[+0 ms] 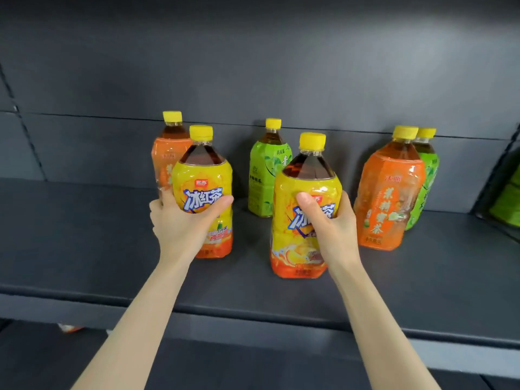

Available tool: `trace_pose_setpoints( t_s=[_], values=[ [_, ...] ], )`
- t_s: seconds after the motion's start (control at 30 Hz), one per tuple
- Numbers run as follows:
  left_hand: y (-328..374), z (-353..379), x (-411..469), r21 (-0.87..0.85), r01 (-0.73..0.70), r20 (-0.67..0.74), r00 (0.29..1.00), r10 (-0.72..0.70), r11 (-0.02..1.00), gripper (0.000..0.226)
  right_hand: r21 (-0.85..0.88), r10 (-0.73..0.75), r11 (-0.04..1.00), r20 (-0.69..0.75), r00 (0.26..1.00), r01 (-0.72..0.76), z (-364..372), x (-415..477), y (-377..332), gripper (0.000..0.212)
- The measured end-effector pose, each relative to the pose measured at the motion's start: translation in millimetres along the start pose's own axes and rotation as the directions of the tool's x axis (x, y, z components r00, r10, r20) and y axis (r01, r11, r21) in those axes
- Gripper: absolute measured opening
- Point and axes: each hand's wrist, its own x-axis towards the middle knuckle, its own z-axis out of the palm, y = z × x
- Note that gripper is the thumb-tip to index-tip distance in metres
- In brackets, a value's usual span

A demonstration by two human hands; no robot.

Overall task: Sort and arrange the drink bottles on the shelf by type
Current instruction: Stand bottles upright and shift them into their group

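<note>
A: Hands?
B: Left hand (180,220) grips the left yellow-label bottle (202,175); right hand (334,223) grips the right yellow-label bottle (289,198). Both upright, capped, dark tea up to the neck, at mid-shelf (84,235).
A: Others?
B: Left orange bottle (168,153) behind the left one; centre green bottle (263,178) at the back; right orange bottle (389,192) partly hiding the right green bottle (427,175)

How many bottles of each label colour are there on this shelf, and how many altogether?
Yellow-label bottles: 2
Orange-label bottles: 2
Green-label bottles: 2
Total: 6
</note>
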Motion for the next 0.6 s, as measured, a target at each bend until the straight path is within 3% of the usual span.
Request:
trace_pose_setpoints(
  t_s=[0.1, 0.2, 0.33, 0.43, 0.6],
  values=[
    [0, -2, -6, -0.076, -0.019, 0.124, 0.992, 0.029, 0.997, 0.095, 0.002, 0.033, 0.999, 0.014, 0.999, -0.033, -2, -3, 4, 0.072],
    [2, 1, -19, -0.287, 0.001, 0.251, 0.965, 0.074, 0.958, 0.084, 0.012, 0.065, 0.998, 0.012, 0.998, -0.065, -3, -3, 7, 0.065],
    [7, 3, -31, -0.341, -0.02, 0.351, 0.925, 0.147, 0.94, 0.071, -0.009, 0.057, 0.998, -0.018, 0.998, -0.057, -1, -3, 7, 0.061],
    [10, 7, -35, -0.359, -0.032, 0.355, 0.92, 0.168, 0.933, 0.063, -0.003, 0.005, 1.0, -0.074, 0.997, -0.005, 1, -9, 6, 0.066],
    [23, 21, -53, -0.377, -0.046, 0.32, 0.931, 0.177, 0.925, 0.072, -0.021, -0.034, 0.999, -0.179, 0.983, 0.031, -18, -22, -13, 0.064]
  ],
)
